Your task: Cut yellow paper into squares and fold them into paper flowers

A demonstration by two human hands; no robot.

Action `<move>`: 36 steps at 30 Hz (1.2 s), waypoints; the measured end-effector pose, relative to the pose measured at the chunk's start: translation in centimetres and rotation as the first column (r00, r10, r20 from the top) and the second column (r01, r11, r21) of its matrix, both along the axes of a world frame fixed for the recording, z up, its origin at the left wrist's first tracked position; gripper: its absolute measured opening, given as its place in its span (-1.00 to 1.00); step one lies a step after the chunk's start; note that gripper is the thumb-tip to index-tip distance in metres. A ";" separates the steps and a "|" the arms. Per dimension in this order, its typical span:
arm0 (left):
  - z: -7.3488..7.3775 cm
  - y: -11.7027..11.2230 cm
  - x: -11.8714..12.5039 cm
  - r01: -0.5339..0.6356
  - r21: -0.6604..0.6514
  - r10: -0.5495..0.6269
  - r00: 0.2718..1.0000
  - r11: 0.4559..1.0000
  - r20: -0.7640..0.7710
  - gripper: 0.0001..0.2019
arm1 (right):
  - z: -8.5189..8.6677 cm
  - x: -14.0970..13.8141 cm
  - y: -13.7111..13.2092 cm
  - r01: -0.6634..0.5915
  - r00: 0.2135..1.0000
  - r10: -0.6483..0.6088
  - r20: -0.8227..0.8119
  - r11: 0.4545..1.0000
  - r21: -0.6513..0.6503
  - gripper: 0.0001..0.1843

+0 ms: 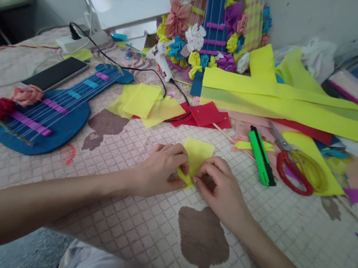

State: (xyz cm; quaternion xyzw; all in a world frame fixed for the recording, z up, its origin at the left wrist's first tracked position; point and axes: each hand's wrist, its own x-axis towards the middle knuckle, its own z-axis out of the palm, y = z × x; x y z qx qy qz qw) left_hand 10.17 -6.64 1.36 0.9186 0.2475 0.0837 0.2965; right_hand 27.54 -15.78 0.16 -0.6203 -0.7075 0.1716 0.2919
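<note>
Together, the left hand [159, 167] and right hand [221, 190] pinch a small yellow paper square [197, 153] flat on the quilted cloth [135, 223].

Matt yellow paper square [197, 152] on quilted cloth cover [134, 228]; right: glossy green plastic utility knife [261, 155], red plastic-handled scissors [293, 165] with metal blades.

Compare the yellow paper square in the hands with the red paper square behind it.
The yellow square is pinched by the left hand and right hand, its near edge folded; the red square lies untouched. The yellow square rests on the quilted cover; the red square sits atop other red pieces. Both are small paper squares.
</note>
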 end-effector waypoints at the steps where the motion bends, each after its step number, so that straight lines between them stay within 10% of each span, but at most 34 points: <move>1: 0.0 0.0 0.0 0.000 -0.002 0.000 1.000 1.000 -0.002 -0.85 | 0.0 0.0 0.0 0.001 1.000 -0.001 0.001 1.000 0.000 -0.86; 36: 0.2 -0.4 0.3 -0.019 -0.034 0.019 1.000 0.999 0.006 -0.92 | -0.2 0.0 0.1 0.004 1.000 -0.005 0.007 1.000 0.022 -0.86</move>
